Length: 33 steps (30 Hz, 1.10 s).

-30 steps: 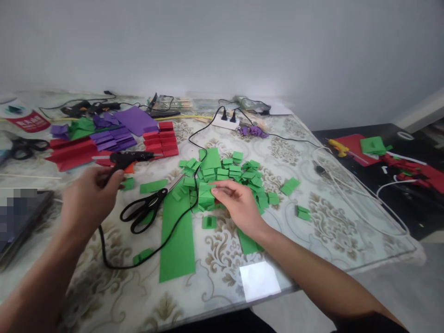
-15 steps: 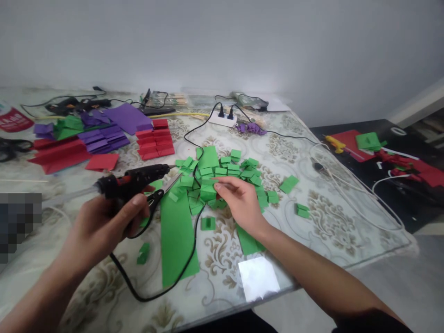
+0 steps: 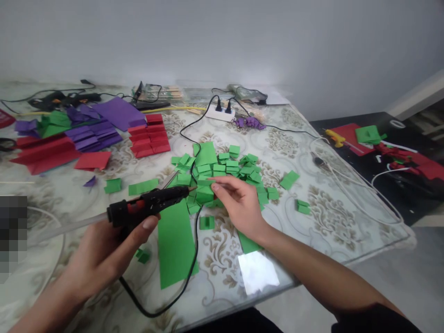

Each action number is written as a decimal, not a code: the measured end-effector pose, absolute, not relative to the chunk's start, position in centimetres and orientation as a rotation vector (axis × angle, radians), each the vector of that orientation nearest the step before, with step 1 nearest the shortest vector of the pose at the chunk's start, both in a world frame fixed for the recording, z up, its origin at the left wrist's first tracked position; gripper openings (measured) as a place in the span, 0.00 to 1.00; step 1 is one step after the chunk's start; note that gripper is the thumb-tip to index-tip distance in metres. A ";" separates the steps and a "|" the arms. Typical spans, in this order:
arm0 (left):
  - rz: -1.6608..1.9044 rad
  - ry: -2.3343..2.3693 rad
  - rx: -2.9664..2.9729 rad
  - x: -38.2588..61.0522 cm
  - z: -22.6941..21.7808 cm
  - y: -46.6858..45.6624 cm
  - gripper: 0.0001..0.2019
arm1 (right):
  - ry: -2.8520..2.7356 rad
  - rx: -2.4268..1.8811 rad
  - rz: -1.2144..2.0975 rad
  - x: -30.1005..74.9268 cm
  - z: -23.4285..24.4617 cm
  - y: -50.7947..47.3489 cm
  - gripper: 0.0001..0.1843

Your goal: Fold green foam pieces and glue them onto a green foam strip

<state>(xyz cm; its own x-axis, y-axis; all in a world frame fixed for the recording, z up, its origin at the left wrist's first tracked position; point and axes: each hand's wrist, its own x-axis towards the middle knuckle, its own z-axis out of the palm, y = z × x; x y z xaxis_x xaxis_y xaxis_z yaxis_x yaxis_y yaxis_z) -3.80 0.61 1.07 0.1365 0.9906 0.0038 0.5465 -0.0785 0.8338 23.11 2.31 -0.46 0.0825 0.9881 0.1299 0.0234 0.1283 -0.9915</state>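
My left hand (image 3: 104, 252) is closed round the grip of a black glue gun (image 3: 149, 203). A clear glue stick pokes out of its back and its nozzle points right at a folded green paper piece (image 3: 204, 194). My right hand (image 3: 239, 203) pinches that piece at the near edge of a pile of small folded green pieces (image 3: 225, 171). A long green paper strip (image 3: 176, 240) lies flat below the gun, with the gun's black cord (image 3: 163, 305) looping over it toward the table's front edge.
Stacks of red (image 3: 149, 136) and purple (image 3: 93, 136) folded paper lie at the back left. A white power strip (image 3: 220, 113) with plugged cords sits at the back. Loose green pieces (image 3: 301, 206) are scattered right. A black mat (image 3: 381, 157) with a yellow glue gun lies past the table's right edge.
My left hand lifted the glue gun from the left of the table and brought it right, nozzle now at the green piece. The right hand stayed on the pile. The scissors are now hidden.
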 end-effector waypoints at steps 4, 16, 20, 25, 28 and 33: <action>0.767 1.392 1.808 -3.8 1.3 0.7 0.10 | -1.239 -1.165 1.048 23.0 -0.2 2.0 0.09; 0.732 1.382 2.059 -3.7 1.3 1.0 0.11 | -1.244 -1.113 1.013 23.0 -0.5 2.1 0.08; 0.709 1.392 2.056 -3.8 1.1 1.1 0.13 | -1.255 -1.117 1.010 23.1 -0.4 2.1 0.07; 0.704 1.408 2.027 -3.8 1.0 1.1 0.13 | -1.264 -1.114 1.009 23.1 -0.3 2.1 0.07; 0.703 1.401 2.004 -3.9 0.9 1.1 0.15 | -1.265 -1.109 1.004 23.1 -0.3 2.1 0.07; 0.697 1.417 1.992 -3.8 1.0 1.2 0.16 | -1.273 -1.104 0.991 23.0 -0.3 2.1 0.07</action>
<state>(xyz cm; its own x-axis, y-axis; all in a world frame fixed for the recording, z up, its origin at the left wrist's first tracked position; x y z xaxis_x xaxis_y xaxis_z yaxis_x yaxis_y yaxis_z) -3.80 1.21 0.96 0.2954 0.9522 0.0780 0.6428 -0.2585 0.7211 23.05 2.10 -0.28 0.0640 0.9755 0.2105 0.0352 0.2086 -0.9774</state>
